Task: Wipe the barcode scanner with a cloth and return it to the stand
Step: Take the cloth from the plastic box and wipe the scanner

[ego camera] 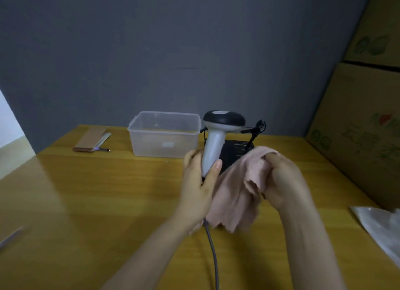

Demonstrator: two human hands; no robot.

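The barcode scanner is white with a black head and stands upright above the wooden table. My left hand grips its handle from the left. A grey cable hangs from the handle toward me. My right hand holds a bunched pink cloth, which drapes down just right of the handle. The black stand sits behind the scanner, its thin cradle arm rising at the right. Part of the stand is hidden by the cloth.
A clear plastic tub stands left of the scanner. A brown notebook with a pen lies at the far left. Cardboard boxes are stacked along the right. A crumpled plastic bag lies at the right edge. A grey wall is behind.
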